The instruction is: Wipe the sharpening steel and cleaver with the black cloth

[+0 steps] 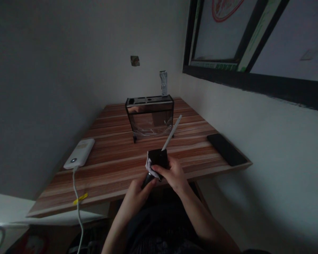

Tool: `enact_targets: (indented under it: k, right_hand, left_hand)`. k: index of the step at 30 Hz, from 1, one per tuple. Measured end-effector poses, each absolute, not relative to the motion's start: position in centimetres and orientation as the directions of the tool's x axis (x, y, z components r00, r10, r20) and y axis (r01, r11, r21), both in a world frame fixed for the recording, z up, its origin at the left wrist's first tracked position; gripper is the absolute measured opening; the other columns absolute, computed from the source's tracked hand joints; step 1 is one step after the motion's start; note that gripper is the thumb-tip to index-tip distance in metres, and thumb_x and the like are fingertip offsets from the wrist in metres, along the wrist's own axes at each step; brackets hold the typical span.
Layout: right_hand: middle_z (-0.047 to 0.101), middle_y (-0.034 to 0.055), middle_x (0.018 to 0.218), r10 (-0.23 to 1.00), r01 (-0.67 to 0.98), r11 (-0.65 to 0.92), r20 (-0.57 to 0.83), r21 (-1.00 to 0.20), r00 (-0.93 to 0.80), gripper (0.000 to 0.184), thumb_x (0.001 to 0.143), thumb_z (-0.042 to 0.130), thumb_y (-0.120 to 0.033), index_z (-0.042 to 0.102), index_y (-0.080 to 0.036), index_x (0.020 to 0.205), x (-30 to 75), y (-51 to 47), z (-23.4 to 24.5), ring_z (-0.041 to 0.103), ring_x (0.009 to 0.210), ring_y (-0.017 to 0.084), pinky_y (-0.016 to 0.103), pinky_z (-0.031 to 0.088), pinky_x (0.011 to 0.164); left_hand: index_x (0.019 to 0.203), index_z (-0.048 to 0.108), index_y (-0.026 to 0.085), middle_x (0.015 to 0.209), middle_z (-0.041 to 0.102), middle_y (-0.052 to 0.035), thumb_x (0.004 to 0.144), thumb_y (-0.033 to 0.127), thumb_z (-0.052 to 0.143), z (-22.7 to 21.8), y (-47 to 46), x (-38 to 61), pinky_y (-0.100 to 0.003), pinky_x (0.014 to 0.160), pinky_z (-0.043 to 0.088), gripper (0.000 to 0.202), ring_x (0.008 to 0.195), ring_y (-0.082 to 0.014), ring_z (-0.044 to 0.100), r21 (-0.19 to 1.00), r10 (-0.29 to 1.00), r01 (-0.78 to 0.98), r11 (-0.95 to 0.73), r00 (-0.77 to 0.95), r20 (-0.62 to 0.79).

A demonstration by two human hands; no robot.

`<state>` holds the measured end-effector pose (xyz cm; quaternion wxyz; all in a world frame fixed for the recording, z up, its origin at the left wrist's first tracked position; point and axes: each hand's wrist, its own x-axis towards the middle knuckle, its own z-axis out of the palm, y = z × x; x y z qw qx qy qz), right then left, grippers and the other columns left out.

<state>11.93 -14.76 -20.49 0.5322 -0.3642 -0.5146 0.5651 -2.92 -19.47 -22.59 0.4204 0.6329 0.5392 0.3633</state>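
Both my hands meet at the near edge of a wooden table [113, 165]. My left hand [137, 192] is closed around the dark handle of a knife [171, 134] whose pale blade points up and away to the right. My right hand [172, 173] pinches a dark cloth [158, 159] with a white underside, wrapped around the base of the blade. Behind them, at mid-table, stands a black and clear knife block [149, 116] with slots on top.
A white power bank [79, 153] lies at the table's left, its white cable [78, 201] with a yellow tag hanging off the front edge. A black phone [226, 149] lies by the right wall. A small silvery object [163, 83] stands behind the block. A dark-framed window [254, 42] is up right.
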Motion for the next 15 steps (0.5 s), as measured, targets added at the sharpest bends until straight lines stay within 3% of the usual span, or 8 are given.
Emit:
enact_targets:
  k: [7, 15]
  right_hand:
    - [0.075, 0.0056, 0.083, 0.979, -0.283, 0.132, 0.169, -0.95, -0.11, 0.027, 0.067, 0.08, -0.036, 0.074, -0.017, 0.085, 12.8, -14.4, -21.6, 0.069, 0.075, 0.022, 0.031, 0.055, 0.071]
    - [0.07, 0.0028, 0.07, 0.982, -0.393, 0.187, 0.175, -0.901, 0.066, 0.025, 0.067, 0.08, -0.038, 0.071, -0.016, 0.076, 15.3, -12.8, -21.8, 0.061, 0.06, 0.016, 0.028, 0.049, 0.058]
  left_hand:
    - [0.084, 0.063, 0.013, 0.066, 0.053, 0.0012, 0.087, 0.047, 0.051, -22.4, -19.4, -2.8, -0.02, 0.054, 0.033, 0.036, 0.059, -0.0123, 0.042, 0.901, 0.981, 0.429, -0.064, 0.191, -0.021]
    - [0.073, 0.057, 0.015, 0.062, 0.045, 0.0037, 0.086, 0.044, 0.049, -22.7, -19.8, -3.9, -0.021, 0.055, 0.03, 0.033, 0.059, -0.0122, 0.039, 0.833, 0.964, 0.551, -0.042, 0.242, -0.112]
